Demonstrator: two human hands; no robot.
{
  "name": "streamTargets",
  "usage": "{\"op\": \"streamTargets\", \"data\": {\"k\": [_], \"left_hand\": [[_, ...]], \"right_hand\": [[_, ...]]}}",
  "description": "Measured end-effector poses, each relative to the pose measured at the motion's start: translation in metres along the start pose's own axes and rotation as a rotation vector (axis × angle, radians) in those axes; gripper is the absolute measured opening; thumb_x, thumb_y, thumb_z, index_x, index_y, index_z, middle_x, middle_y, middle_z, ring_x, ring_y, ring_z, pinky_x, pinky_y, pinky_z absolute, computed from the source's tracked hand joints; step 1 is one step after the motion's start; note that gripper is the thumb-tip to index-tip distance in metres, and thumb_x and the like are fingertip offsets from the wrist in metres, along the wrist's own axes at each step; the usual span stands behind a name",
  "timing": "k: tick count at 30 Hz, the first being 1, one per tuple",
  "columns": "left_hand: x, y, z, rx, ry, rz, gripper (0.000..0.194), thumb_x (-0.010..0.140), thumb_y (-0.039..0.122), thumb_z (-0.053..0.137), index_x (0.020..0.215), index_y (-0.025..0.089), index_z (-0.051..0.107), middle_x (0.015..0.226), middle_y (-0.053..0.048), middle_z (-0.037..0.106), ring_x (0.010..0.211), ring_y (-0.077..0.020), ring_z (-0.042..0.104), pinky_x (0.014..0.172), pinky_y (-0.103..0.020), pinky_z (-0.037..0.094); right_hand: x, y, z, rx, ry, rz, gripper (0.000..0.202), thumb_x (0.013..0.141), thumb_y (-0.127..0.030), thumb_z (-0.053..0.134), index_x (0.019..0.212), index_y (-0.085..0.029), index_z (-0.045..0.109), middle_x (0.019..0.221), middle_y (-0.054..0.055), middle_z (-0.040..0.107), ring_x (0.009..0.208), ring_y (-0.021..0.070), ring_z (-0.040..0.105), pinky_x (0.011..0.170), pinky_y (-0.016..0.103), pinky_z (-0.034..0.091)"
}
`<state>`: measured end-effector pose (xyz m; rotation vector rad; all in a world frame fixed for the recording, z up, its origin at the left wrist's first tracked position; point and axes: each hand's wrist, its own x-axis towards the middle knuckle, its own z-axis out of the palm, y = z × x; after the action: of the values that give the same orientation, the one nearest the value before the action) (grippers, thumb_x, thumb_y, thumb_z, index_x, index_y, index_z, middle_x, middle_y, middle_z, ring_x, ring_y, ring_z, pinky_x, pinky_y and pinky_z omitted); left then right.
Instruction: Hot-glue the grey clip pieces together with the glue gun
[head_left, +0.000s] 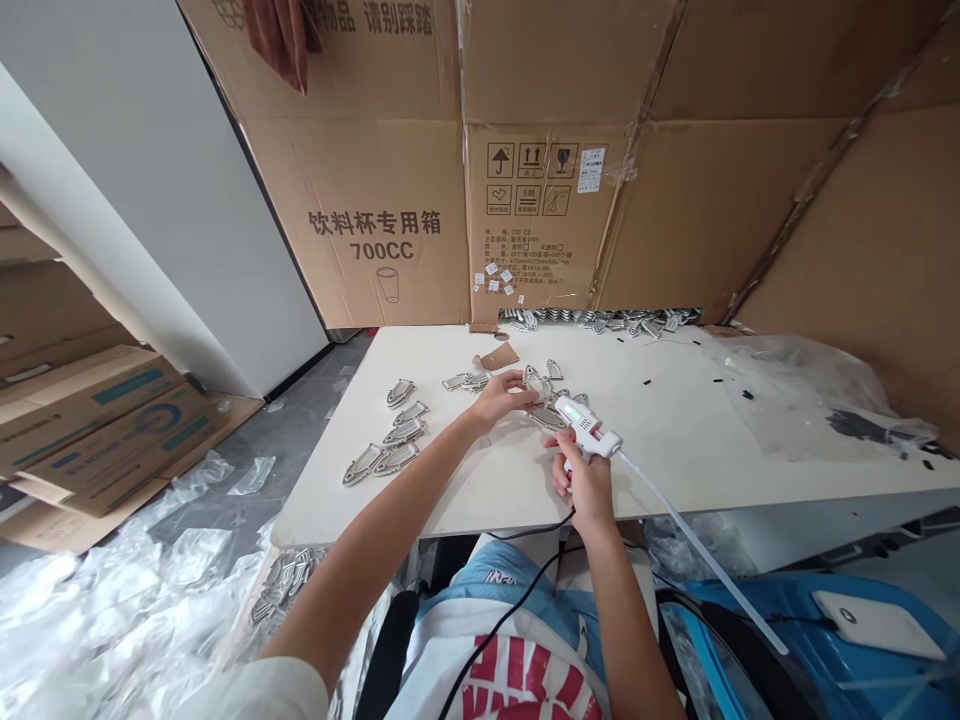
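Observation:
My right hand is wrapped round the handle of a white glue gun, its nozzle pointing up and left. A long translucent glue stick sticks out of the gun's back. My left hand pinches a small silver metal frame just ahead of the nozzle; the fingers hide part of it. More such frames lie close by, one at the far side. Left of my forearm, several silver frames are spread in a loose row.
A white table carries a torn cardboard scrap, small black bits and a clear plastic bag. Cardboard walls stand behind, with metal parts heaped at their foot. A black cable crosses my lap.

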<state>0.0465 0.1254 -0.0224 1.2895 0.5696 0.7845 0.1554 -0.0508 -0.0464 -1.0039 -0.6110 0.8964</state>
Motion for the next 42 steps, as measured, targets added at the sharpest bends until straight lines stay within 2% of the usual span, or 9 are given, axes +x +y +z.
{"op": "streamTargets", "data": {"k": [5, 9, 14, 20, 23, 27, 34, 38, 42], "left_hand": [[0.001, 0.002, 0.000, 0.001, -0.019, 0.028, 0.046, 0.071, 0.040, 0.098, 0.100, 0.012, 0.075, 0.105, -0.010, 0.077, 0.100, -0.0223, 0.075, 0.097, -0.039, 0.057], [0.003, 0.003, -0.001, 0.043, 0.093, 0.031, 0.046, 0.066, 0.040, 0.100, 0.097, 0.016, 0.076, 0.097, -0.006, 0.077, 0.093, -0.0191, 0.070, 0.089, -0.035, 0.054], [0.005, 0.001, -0.002, 0.086, 0.181, 0.029, 0.048, 0.059, 0.038, 0.104, 0.090, 0.017, 0.074, 0.085, -0.005, 0.077, 0.083, -0.0183, 0.070, 0.083, -0.034, 0.051], [0.002, 0.004, 0.001, 0.090, 0.118, 0.017, 0.052, 0.059, 0.037, 0.104, 0.096, 0.016, 0.076, 0.087, -0.008, 0.080, 0.084, -0.0212, 0.072, 0.075, -0.033, 0.049], [0.001, 0.005, 0.003, 0.106, 0.091, 0.006, 0.052, 0.061, 0.036, 0.103, 0.100, 0.016, 0.074, 0.089, -0.009, 0.080, 0.085, -0.0210, 0.072, 0.074, -0.033, 0.048], [0.001, 0.005, 0.003, 0.088, 0.064, 0.009, 0.053, 0.062, 0.036, 0.102, 0.101, 0.015, 0.073, 0.091, -0.009, 0.080, 0.085, -0.0212, 0.072, 0.073, -0.033, 0.050], [-0.001, 0.006, 0.005, 0.084, 0.037, 0.039, 0.052, 0.063, 0.033, 0.102, 0.103, 0.014, 0.074, 0.089, -0.008, 0.079, 0.082, -0.0191, 0.071, 0.075, -0.033, 0.049], [-0.002, 0.008, 0.006, 0.075, 0.028, 0.037, 0.052, 0.063, 0.032, 0.102, 0.104, 0.013, 0.075, 0.088, -0.007, 0.079, 0.081, -0.0179, 0.070, 0.077, -0.033, 0.049], [-0.003, 0.010, 0.007, 0.063, 0.024, 0.035, 0.052, 0.062, 0.031, 0.103, 0.103, 0.013, 0.076, 0.088, -0.008, 0.079, 0.083, -0.0188, 0.071, 0.079, -0.034, 0.050]], "right_hand": [[0.000, 0.002, -0.001, -0.024, -0.010, 0.002, 0.046, 0.082, -0.057, 0.088, 0.091, -0.022, 0.061, 0.092, 0.001, 0.074, 0.038, 0.0018, 0.038, 0.033, 0.018, 0.030], [0.000, 0.003, -0.002, -0.050, -0.019, -0.007, 0.045, 0.083, -0.057, 0.087, 0.090, -0.022, 0.062, 0.089, 0.000, 0.073, 0.039, 0.0024, 0.038, 0.033, 0.018, 0.031], [0.000, 0.003, -0.001, -0.080, -0.028, -0.005, 0.040, 0.085, -0.054, 0.084, 0.089, -0.022, 0.061, 0.068, -0.005, 0.063, 0.038, 0.0045, 0.035, 0.033, 0.018, 0.029], [0.000, 0.002, -0.001, -0.098, -0.031, -0.002, 0.042, 0.085, -0.057, 0.084, 0.090, -0.023, 0.060, 0.059, -0.007, 0.055, 0.039, 0.0066, 0.034, 0.033, 0.019, 0.028], [0.000, 0.002, -0.001, -0.109, -0.030, 0.011, 0.042, 0.085, -0.058, 0.083, 0.090, -0.022, 0.061, 0.059, -0.007, 0.056, 0.039, 0.0063, 0.033, 0.033, 0.019, 0.028], [0.000, 0.002, -0.001, -0.104, -0.024, 0.011, 0.042, 0.085, -0.057, 0.083, 0.089, -0.022, 0.061, 0.064, -0.005, 0.061, 0.038, 0.0055, 0.034, 0.033, 0.019, 0.028], [0.000, 0.002, -0.001, -0.106, -0.026, 0.003, 0.041, 0.085, -0.057, 0.083, 0.089, -0.022, 0.060, 0.058, -0.007, 0.055, 0.038, 0.0065, 0.034, 0.033, 0.019, 0.028], [-0.001, 0.002, -0.002, -0.097, -0.024, 0.011, 0.041, 0.085, -0.056, 0.083, 0.090, -0.023, 0.060, 0.064, -0.005, 0.061, 0.038, 0.0058, 0.036, 0.033, 0.019, 0.028], [-0.001, 0.002, -0.002, -0.097, -0.022, 0.014, 0.040, 0.086, -0.055, 0.083, 0.089, -0.022, 0.060, 0.062, -0.006, 0.059, 0.038, 0.0058, 0.036, 0.034, 0.018, 0.028]]}}
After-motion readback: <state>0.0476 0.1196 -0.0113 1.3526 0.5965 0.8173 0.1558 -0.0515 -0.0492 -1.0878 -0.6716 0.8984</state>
